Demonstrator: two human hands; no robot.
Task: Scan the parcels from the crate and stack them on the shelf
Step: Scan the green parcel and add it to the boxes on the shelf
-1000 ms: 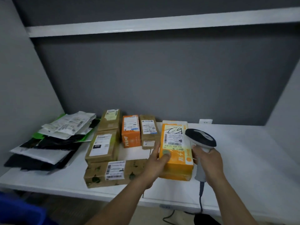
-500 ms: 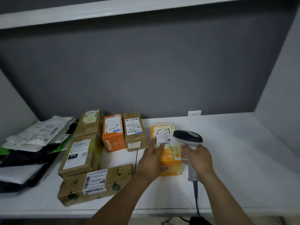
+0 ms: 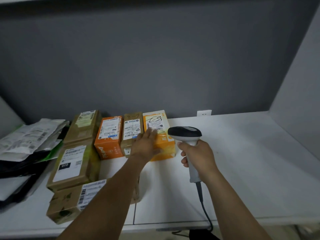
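Note:
A yellow-orange parcel (image 3: 165, 145) with a white label lies on the white shelf (image 3: 242, 161), pushed against the grey back wall beside a narrow brown box (image 3: 132, 130). My left hand (image 3: 147, 144) lies flat on top of the yellow-orange parcel with its fingers stretched out. To the right of the parcel, my right hand (image 3: 197, 156) grips the handle of a white and black barcode scanner (image 3: 186, 134). The scanner's cable runs down over the shelf's front edge.
An orange box (image 3: 108, 137), two brown boxes (image 3: 72, 163) and a long brown box (image 3: 69, 203) at the front lie left of the parcel. Flat mail bags (image 3: 26, 144) are piled at the far left. A wall socket (image 3: 204, 112) sits behind.
My left hand has pushed the yellow-orange parcel back along the shelf to the wall, next to the narrow brown box, and now lies flat on it. The scanner has stayed in my right hand.

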